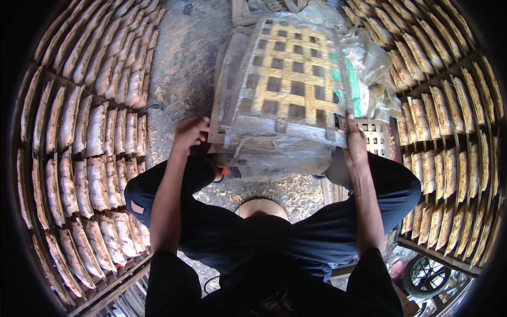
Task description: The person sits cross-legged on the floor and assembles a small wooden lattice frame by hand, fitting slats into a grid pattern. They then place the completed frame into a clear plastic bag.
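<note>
A woven bamboo lattice tray (293,84) with a pale frame lies tilted on top of a stack in front of me, and it is slightly blurred. My right hand (355,140) grips its near right corner, thumb along the frame. Beneath it, clear plastic sheeting (274,161) hangs over the stack's near side, with flat board-like edges showing. My left hand (191,132) is beside the stack's left edge, its fingers loosely curled and apart. Whether the fingertips touch that edge, I cannot tell.
Tall racks of pale, curved slabs on slats stand at left (95,169) and right (443,158). Crumpled plastic (372,68) and a green sheet (353,87) lie right of the stack. A round stool seat (261,207) shows between my legs; a spoked wheel (426,276) is at lower right.
</note>
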A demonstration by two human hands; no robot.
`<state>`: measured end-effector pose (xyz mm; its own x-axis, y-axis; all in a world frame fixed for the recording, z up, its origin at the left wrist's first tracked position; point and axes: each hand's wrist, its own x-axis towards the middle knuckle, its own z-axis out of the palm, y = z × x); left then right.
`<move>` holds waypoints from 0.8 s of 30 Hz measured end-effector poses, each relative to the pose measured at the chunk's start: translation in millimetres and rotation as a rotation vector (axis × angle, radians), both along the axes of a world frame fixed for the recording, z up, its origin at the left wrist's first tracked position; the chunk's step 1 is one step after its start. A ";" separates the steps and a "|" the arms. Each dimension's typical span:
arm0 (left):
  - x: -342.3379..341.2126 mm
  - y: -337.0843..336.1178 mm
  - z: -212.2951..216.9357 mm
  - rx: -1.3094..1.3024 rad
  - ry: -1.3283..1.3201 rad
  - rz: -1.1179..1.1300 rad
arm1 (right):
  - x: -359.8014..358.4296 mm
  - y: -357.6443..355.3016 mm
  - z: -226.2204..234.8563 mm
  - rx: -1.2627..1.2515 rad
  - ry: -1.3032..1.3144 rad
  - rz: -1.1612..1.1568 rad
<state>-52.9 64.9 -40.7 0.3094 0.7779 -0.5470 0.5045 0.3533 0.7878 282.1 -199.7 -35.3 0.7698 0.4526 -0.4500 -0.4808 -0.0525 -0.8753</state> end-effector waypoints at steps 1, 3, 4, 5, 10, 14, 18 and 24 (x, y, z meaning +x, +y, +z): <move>-9.5 9.8 -8.9 0.067 -0.053 0.087 | 1.5 8.2 -9.3 -0.049 -0.011 0.034; -26.4 25.3 -42.9 0.203 -0.156 0.266 | 2.0 19.2 -24.7 -0.132 -0.056 0.125; -25.8 25.3 -53.8 0.216 -0.157 0.275 | 2.8 23.0 -31.6 -0.168 -0.093 0.182; -19.8 22.3 -60.0 0.229 -0.163 0.287 | 2.2 27.3 -31.2 -0.203 -0.137 0.241; 12.5 -1.4 -62.0 0.088 -0.053 0.183 | -9.0 23.7 -3.7 -0.803 -0.663 0.570; 18.8 -10.7 -67.8 0.217 -0.035 0.019 | 18.0 24.2 -13.4 -1.013 -1.006 0.560; 17.7 -18.2 -69.4 0.225 -0.104 0.038 | 49.4 32.0 -34.3 -0.649 -0.941 0.464; 44.9 -19.4 -58.0 0.239 -0.033 -0.045 | 114.2 36.5 -143.7 -0.453 -0.381 0.490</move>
<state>-8.1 45.5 -98.7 0.3615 0.8688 -0.3383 0.4882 0.1327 0.8626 396.3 -163.2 -179.0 0.6681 0.6167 -0.4163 0.0202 -0.5743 -0.8184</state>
